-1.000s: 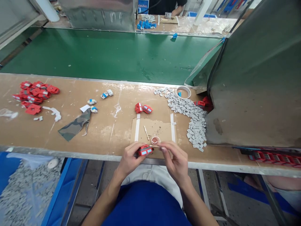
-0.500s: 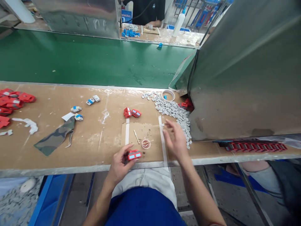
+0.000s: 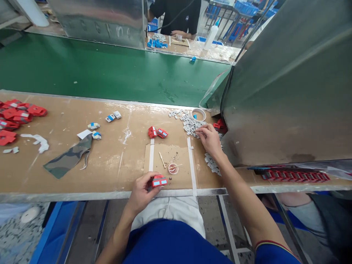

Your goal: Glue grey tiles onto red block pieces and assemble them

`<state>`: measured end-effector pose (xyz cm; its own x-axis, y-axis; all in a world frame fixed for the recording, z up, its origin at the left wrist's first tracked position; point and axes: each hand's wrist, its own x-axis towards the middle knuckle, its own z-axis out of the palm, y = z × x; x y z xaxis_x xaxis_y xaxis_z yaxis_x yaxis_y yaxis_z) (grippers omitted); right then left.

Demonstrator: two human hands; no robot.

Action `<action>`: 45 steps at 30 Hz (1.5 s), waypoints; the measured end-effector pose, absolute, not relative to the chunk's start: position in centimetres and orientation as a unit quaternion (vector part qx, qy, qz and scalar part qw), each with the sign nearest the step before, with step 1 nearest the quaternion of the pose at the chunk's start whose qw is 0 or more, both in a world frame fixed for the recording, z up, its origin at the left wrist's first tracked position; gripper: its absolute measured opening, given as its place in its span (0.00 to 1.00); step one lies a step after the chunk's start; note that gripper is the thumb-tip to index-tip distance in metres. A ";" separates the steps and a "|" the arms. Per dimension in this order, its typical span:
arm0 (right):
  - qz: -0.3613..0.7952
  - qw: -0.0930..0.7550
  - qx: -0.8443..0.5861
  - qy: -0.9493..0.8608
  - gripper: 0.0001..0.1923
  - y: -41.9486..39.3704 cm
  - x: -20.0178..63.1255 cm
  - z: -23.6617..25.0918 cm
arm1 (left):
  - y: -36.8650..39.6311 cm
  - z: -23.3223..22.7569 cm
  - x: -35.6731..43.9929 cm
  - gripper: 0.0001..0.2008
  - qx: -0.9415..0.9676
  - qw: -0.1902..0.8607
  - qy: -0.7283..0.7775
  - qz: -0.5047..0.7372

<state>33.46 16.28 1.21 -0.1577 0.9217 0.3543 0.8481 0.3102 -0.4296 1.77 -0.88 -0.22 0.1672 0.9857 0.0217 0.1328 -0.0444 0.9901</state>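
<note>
My left hand (image 3: 143,190) grips a small red part with pale blue faces (image 3: 159,181) at the bench's near edge. My right hand (image 3: 210,139) is stretched out over a heap of small grey pieces (image 3: 189,124), its fingertips touching them; whether it has pinched one I cannot tell. Between the hands lies a cardboard mat (image 3: 170,161) taped at both sides, with a little round cap (image 3: 173,168) and a thin stick (image 3: 162,160) on it. Two more red parts (image 3: 157,132) lie just beyond the mat.
A pile of red parts (image 3: 16,117) sits far left, beside a camouflage cloth scrap (image 3: 68,157) and loose blue-white pieces (image 3: 112,116). A tape roll (image 3: 198,113) lies by a big metal housing (image 3: 288,80) on the right. A green conveyor belt (image 3: 110,73) runs behind; another person works beyond it.
My right hand left the red part and reached forward and right to the grey pieces. The left hand kept hold of the red part.
</note>
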 end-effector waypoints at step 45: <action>0.493 0.323 -0.476 -0.652 0.09 -1.0 22.5 4.8 | -1.1 -0.8 0.7 0.18 0.606 0.556 0.422 0.380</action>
